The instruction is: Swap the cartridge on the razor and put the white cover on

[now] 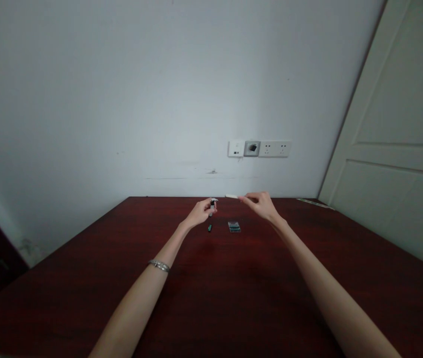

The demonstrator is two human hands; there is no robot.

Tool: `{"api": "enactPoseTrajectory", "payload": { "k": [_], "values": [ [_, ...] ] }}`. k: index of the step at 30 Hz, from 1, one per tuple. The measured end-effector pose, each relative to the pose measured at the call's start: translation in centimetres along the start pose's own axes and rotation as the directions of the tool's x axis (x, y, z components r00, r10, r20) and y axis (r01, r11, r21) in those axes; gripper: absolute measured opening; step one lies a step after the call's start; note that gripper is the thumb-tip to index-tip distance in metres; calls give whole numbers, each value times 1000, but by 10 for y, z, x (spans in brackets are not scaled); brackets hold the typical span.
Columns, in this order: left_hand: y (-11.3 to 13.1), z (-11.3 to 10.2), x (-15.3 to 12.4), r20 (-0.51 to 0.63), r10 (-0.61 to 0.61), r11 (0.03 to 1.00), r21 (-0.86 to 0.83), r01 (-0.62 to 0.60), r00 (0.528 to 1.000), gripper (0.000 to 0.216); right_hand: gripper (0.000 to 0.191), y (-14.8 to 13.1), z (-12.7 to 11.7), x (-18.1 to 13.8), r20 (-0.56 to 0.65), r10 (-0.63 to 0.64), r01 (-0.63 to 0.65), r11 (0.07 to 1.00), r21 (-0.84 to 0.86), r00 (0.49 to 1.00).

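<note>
My left hand (199, 213) is closed around a small razor-like tool (213, 202), with a wide pale head on top and a dark and grey handle below. Its kind is too small to be sure of. Between the fingertips of my right hand (260, 204) is the end of a slim white strip (231, 196), which points left toward the tool without touching it. Below my left hand, a small dark green piece (210, 228) lies on the table. To its right rests a flat clear case (234, 227) with dark teal bars inside.
The dark red wooden table (218, 298) reaches to a pale wall (181, 99). Sockets and a switch plate (274, 148) sit low on that wall. A white panelled door (401, 129) stands at the right, and a thin flat strip (314, 203) lies near the far right edge.
</note>
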State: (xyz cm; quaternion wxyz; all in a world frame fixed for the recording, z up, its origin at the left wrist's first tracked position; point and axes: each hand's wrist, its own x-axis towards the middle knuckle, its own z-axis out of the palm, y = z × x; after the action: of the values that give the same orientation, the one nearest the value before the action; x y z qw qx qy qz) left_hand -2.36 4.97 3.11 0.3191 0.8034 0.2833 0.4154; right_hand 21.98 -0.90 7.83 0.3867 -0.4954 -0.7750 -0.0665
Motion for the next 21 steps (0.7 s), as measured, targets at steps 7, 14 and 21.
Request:
{"api": "enactPoseTrajectory", "payload": {
  "k": [7,14,21],
  "values": [
    [6,0,-2,-14,52,994,95,-51,999,10,49,-35,5,3,56,-82,86,994,-66,995],
    [3,-7,1,-5,57,997,48,-57,998,9,47,-6,8,0,60,-8,7,1000,23,998],
    [5,1,-1,45,-199,949,-241,204,979,16,45,-15,41,1,126,245,-267,714,648,961]
  ]
}}
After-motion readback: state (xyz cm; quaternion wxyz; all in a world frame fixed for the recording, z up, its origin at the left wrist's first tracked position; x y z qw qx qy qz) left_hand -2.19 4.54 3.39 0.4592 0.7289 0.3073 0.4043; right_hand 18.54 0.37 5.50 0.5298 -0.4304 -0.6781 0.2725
